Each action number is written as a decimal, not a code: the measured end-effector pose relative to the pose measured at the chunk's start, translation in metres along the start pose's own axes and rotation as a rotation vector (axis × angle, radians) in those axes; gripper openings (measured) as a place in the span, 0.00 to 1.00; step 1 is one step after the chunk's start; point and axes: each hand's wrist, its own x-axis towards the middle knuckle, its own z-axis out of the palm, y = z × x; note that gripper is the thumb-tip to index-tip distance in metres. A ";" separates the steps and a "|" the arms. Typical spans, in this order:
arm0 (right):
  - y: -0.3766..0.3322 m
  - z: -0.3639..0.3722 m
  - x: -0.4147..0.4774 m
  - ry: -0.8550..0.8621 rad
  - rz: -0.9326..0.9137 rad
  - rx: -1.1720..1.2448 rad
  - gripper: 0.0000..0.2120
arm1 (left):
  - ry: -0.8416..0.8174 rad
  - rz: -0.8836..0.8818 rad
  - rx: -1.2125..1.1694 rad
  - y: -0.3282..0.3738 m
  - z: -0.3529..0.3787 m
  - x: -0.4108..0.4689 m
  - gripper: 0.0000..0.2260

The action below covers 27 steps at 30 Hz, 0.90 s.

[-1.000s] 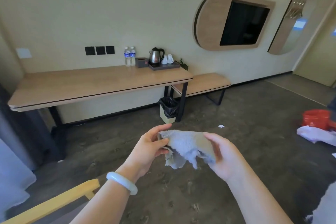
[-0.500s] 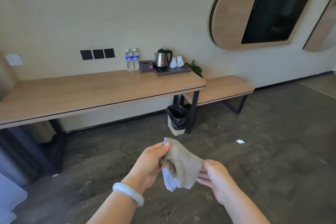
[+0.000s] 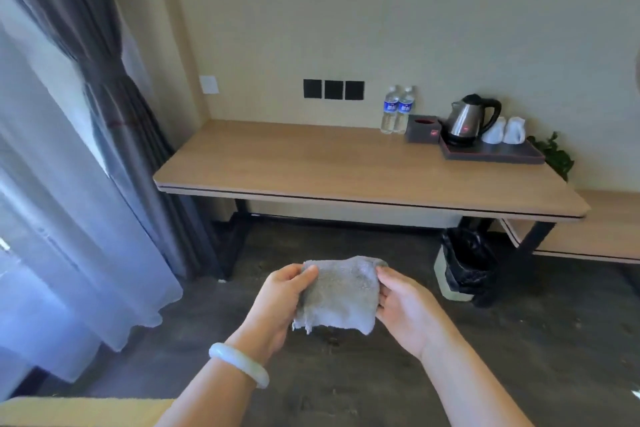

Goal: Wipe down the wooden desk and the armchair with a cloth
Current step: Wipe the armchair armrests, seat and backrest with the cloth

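Grey cloth point(image 3: 337, 291) hangs spread between the left hand point(image 3: 280, 305) and right hand point(image 3: 403, 308), each pinching one side, above the floor. Beyond, well apart, stands the wooden desk point(image 3: 311, 163), not yet touched. Wiping has seemingly not begun; desk and armchair both remain.

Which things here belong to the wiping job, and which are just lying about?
Job:
cloth, held between left hand and right hand
wooden desk

Lying about:
water bottles
tissue box
kettle and cups on tray
bin
curtain
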 end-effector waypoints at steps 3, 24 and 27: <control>-0.013 0.039 0.065 -0.059 -0.004 -0.084 0.12 | 0.101 -0.003 -0.004 0.019 -0.035 0.055 0.10; -0.107 0.280 0.461 0.016 -0.279 -0.670 0.14 | 0.403 0.281 0.353 0.220 -0.263 0.394 0.16; -0.113 0.300 0.538 -0.005 -0.334 -0.778 0.14 | 0.423 0.290 0.470 0.239 -0.289 0.452 0.18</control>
